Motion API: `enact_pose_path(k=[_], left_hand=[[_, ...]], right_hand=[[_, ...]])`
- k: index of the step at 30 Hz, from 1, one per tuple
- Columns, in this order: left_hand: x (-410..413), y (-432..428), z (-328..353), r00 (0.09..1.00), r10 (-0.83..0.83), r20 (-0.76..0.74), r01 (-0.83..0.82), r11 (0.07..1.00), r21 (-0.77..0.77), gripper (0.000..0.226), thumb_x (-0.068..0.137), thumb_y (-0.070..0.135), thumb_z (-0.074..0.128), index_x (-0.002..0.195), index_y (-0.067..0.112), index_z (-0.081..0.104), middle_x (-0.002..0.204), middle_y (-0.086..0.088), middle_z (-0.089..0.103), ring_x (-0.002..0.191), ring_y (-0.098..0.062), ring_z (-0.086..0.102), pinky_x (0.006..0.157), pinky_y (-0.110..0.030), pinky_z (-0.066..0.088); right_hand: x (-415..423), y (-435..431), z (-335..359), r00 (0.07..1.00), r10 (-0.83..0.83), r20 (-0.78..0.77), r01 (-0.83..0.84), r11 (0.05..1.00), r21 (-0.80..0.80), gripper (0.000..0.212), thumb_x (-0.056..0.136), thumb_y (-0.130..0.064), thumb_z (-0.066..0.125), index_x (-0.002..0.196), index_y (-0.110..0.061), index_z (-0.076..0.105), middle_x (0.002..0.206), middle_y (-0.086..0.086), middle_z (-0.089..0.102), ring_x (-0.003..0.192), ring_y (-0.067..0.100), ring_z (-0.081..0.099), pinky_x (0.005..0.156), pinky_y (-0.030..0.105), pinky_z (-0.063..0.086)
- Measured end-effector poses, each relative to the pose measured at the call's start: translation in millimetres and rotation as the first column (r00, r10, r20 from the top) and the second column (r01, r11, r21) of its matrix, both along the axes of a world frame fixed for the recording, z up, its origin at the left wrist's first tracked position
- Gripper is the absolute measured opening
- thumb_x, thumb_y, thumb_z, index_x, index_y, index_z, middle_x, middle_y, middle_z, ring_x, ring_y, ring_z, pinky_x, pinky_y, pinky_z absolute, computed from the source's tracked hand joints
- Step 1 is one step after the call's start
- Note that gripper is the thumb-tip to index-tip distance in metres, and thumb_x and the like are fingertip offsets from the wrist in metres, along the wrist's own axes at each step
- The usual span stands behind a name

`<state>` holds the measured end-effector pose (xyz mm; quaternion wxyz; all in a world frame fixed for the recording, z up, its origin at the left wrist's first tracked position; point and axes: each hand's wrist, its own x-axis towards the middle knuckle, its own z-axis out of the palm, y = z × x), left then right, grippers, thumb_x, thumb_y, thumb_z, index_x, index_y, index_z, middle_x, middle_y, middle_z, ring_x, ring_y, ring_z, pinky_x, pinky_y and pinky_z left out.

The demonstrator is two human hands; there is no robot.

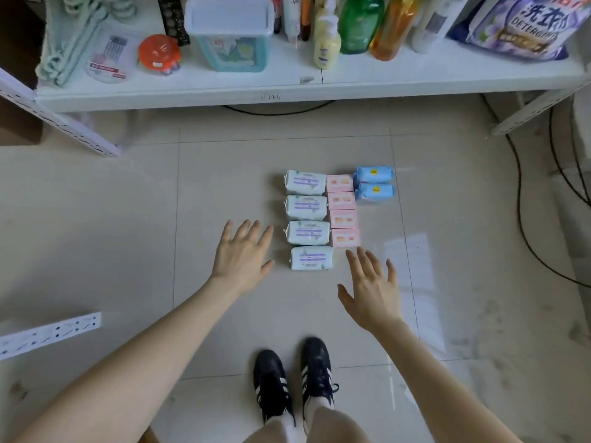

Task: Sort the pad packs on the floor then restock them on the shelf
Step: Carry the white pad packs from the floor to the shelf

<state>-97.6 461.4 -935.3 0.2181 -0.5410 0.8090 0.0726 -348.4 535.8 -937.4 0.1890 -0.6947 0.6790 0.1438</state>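
The head camera looks steeply down at the floor point(128, 219), shelf point(192, 97) ahead.

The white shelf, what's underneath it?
Under the white shelf a black cable loops on the tiled floor. Anything farther back is hidden by the shelf itself.

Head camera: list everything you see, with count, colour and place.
white packs: 4, white and purple, left column on floor
pink packs: 4, pink, middle column
blue packs: 2, blue, right column, far end
shelf: 1, white, top
tub: 1, teal, white lid, on shelf
bottles: several, green, orange, cream, white, on shelf
detergent bag: 1, purple, shelf right
hangers: bundle, pale green, shelf left
cables: black, floor right
shoes: 2, black, bottom centre
left hand: open, beside white packs
right hand: open, near pink packs
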Motion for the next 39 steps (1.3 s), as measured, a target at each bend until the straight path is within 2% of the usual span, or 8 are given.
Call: enact_pose_path(k=[7,12,16,23,27,31,35,39], left_hand=[[-6.9,-31.7,-149.2,0.999,0.005,-0.041,-0.004,0.999,0.032,0.072,0.094,0.057,0.038,0.153,0.021,0.016,0.156,-0.007,0.029,0.145,-0.023,0.024,0.117,-0.049,0.013],[-19.6,-49.3,-216.0,0.989,0.005,-0.151,-0.003,1.000,0.014,0.072,0.090,0.053,0.052,0.149,0.019,0.029,0.148,-0.007,0.041,0.139,-0.025,0.035,0.115,-0.050,0.020],[-26.5,-63.7,-255.2,0.979,-0.016,-0.203,0.021,1.000,0.023,0.075,0.088,0.052,0.056,0.150,0.020,0.028,0.147,-0.003,0.041,0.136,-0.023,0.037,0.115,-0.050,0.021],[-31.0,-81.9,-288.8,0.957,-0.052,-0.286,0.077,0.994,0.080,0.078,0.087,0.052,0.057,0.151,0.022,0.024,0.152,0.002,0.035,0.135,-0.021,0.036,0.113,-0.046,0.023],[-34.3,-85.9,-299.9,0.941,-0.047,-0.335,0.089,0.990,0.111,0.080,0.086,0.049,0.059,0.151,0.020,0.023,0.154,0.002,0.032,0.134,-0.022,0.037,0.110,-0.042,0.028],[-39.7,-87.7,-308.2,0.925,0.008,-0.380,0.058,0.985,0.162,0.089,0.082,0.048,0.066,0.152,0.017,0.022,0.153,-0.001,0.033,0.132,-0.025,0.040,0.104,-0.041,0.035],[-46.9,-86.6,-312.1,0.904,0.059,-0.423,0.033,0.978,0.208,0.090,0.078,0.042,0.073,0.149,0.014,0.026,0.150,-0.002,0.036,0.126,-0.027,0.046,0.097,-0.041,0.042],[-49.3,-84.4,-311.7,0.865,0.120,-0.487,-0.002,0.972,0.235,0.075,0.080,0.032,0.074,0.141,0.013,0.036,0.144,-0.003,0.041,0.115,-0.032,0.054,0.083,-0.041,0.048]], right_hand=[[2.6,-30.9,-145.5,0.999,0.033,0.023,-0.035,0.998,0.057,0.074,0.094,-0.051,0.039,0.153,-0.019,0.009,0.162,0.005,0.012,0.148,0.021,0.012,0.117,0.049,0.006],[0.2,-39.5,-216.8,0.999,0.038,0.031,-0.040,0.997,0.071,0.079,0.091,-0.054,0.046,0.152,-0.020,0.011,0.161,0.003,0.014,0.147,0.021,0.014,0.117,0.048,0.008],[-0.2,-39.5,-257.5,0.998,0.030,0.049,-0.035,0.995,0.092,0.085,0.086,-0.055,0.053,0.152,-0.019,0.014,0.159,0.004,0.019,0.146,0.020,0.017,0.118,0.045,0.010],[-4.7,-44.4,-290.8,0.982,0.012,0.189,-0.022,0.998,0.050,0.093,0.072,-0.044,0.077,0.147,-0.013,0.033,0.149,0.006,0.038,0.135,0.026,0.038,0.109,0.040,0.031],[-5.0,-37.9,-305.2,0.962,-0.015,0.273,-0.016,0.994,0.110,0.088,0.070,-0.038,0.078,0.143,-0.015,0.035,0.142,0.000,0.043,0.128,0.023,0.042,0.098,0.036,0.040],[-5.3,-27.4,-314.9,0.920,-0.128,0.372,0.082,0.987,0.136,0.082,0.068,-0.032,0.080,0.138,-0.017,0.040,0.137,-0.004,0.046,0.123,0.020,0.043,0.086,0.035,0.049],[-7.1,-23.2,-317.1,0.880,-0.205,0.429,0.160,0.977,0.139,0.074,0.066,-0.026,0.079,0.131,-0.017,0.044,0.126,-0.003,0.052,0.115,0.020,0.047,0.077,0.037,0.052],[-11.6,-24.5,-314.2,0.858,-0.255,0.447,0.196,0.965,0.174,0.071,0.065,-0.023,0.080,0.127,-0.014,0.047,0.118,0.000,0.055,0.105,0.020,0.051,0.076,0.032,0.048]])
